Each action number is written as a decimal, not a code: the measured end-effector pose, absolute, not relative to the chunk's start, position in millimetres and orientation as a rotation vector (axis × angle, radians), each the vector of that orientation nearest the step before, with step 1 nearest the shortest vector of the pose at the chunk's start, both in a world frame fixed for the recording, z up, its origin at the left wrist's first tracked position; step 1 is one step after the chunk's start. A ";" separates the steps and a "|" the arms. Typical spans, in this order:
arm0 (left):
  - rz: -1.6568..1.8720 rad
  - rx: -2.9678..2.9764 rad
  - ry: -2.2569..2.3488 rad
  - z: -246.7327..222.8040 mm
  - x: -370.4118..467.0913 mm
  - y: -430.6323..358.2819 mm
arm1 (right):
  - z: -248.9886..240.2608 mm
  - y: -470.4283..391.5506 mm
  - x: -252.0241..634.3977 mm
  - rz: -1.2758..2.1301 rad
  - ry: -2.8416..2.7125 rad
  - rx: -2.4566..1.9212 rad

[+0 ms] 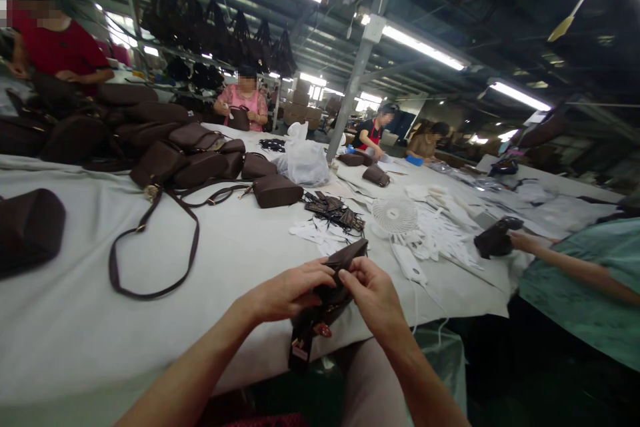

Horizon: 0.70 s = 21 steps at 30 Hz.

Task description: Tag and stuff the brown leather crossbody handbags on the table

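Observation:
A small dark brown handbag (345, 255) is held between my two hands at the table's near edge. My left hand (293, 288) closes over its left side, fingers curled onto the bag. My right hand (373, 290) pinches the bag's upper right edge between thumb and fingers. Below my hands hangs a dark strap (300, 347) with gold-coloured metal and a small pale label. A red piece (323, 329) shows beside it. Just beyond the bag lie a pile of dark tags with cords (334, 210) and some white strips (320, 235). The bag's inside is hidden from me.
Brown handbags (200, 167) are heaped on the left, one with a looped strap (114, 267). A white fan (395, 215) with a cable and a white plastic bag (305, 161) stand beyond. On the right, a co-worker's hand (523, 240) holds a dark item (495, 238). Other people work farther back.

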<state>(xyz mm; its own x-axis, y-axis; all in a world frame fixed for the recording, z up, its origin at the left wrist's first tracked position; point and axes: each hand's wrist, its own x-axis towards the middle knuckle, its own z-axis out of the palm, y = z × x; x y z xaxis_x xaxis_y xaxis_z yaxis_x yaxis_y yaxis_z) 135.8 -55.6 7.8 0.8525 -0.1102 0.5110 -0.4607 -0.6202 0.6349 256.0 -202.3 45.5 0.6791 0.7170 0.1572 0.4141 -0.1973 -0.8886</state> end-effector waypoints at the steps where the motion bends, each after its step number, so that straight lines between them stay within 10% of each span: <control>1: 0.511 2.172 -0.396 8.1 134.4 -51.5 | 45.0 -201.5 256.9 0.484 -0.819 -1.741; 13: 0.310 2.238 -0.482 34.0 136.5 -29.5 | 44.5 -203.4 272.6 0.735 -0.543 -1.477; 21: 0.838 2.315 -0.334 2.8 164.1 -70.9 | 41.6 -211.3 268.9 0.510 -0.737 -1.642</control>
